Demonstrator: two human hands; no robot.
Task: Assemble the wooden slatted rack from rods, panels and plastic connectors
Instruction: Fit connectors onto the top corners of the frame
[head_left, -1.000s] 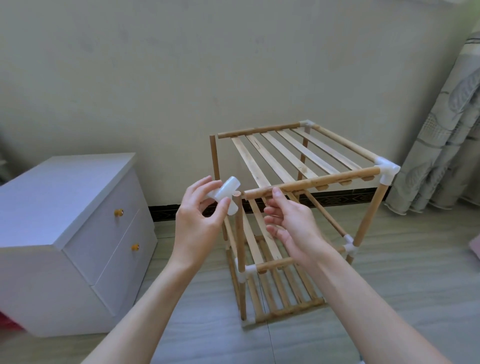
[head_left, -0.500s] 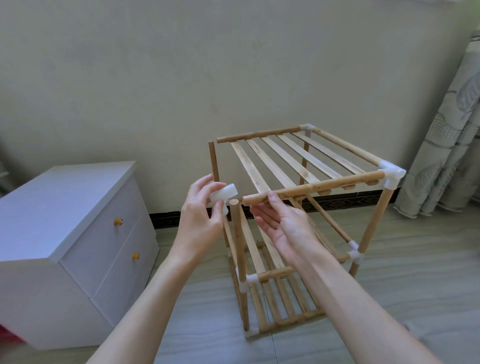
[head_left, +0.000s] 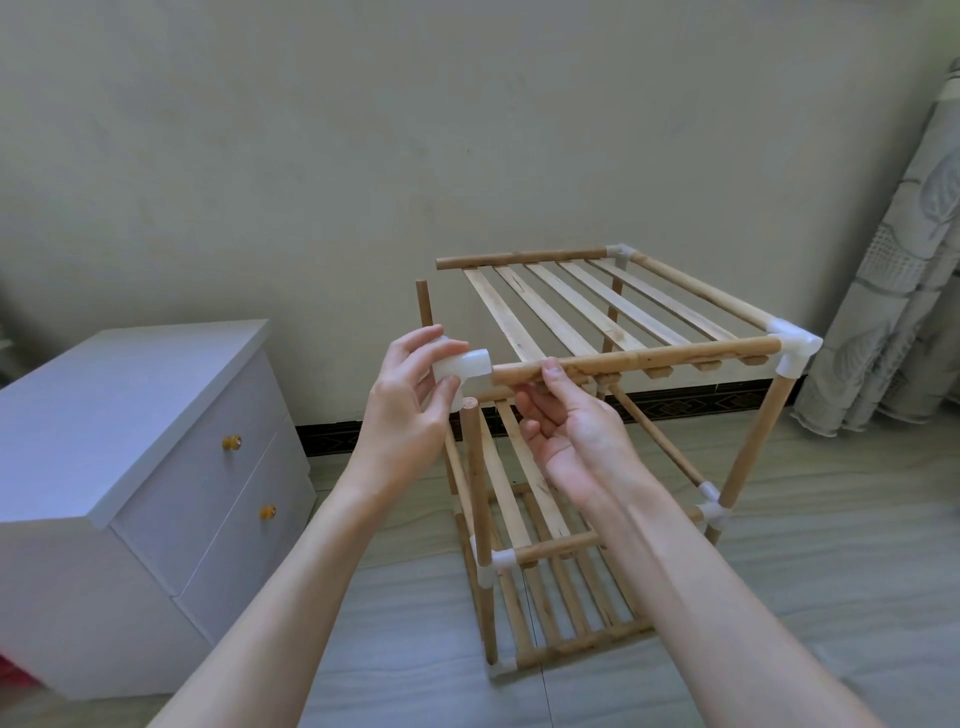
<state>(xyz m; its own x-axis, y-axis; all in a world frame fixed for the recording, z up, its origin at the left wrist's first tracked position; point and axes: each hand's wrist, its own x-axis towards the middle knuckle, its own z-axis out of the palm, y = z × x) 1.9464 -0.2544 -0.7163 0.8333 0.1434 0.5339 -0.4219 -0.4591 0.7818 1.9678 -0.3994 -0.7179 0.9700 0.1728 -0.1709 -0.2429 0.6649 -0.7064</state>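
White plastic corner connector (head_left: 462, 370) pinched between thumb and fingers of left hand (head_left: 408, 410), one socket slipped over or butted against the free left end of front top rod (head_left: 634, 358); depth of seating cannot be told. Connector held just above bare top of near-left upright rod (head_left: 474, 478), not yet on it. Right hand (head_left: 576, 431) palm-up beneath front top rod, thumb on top and fingers curled under, grasping the rod close to the connector.

Wooden slatted rack (head_left: 597, 415) standing on grey plank floor (head_left: 831, 571):
- top slatted panel (head_left: 592, 306) level, carried by front top rod and rear rod;
- right end of front top rod seated in fitted white corner connector (head_left: 794, 351);
- far-left upright rod (head_left: 425, 306) bare at its top end, standing apart from the panel's rear rod;
- lower slatted shelf visible below the forearms.

White two-drawer cabinet (head_left: 156, 467) left of rack, against beige wall (head_left: 363, 130). Patterned curtain (head_left: 904, 260) at right edge.
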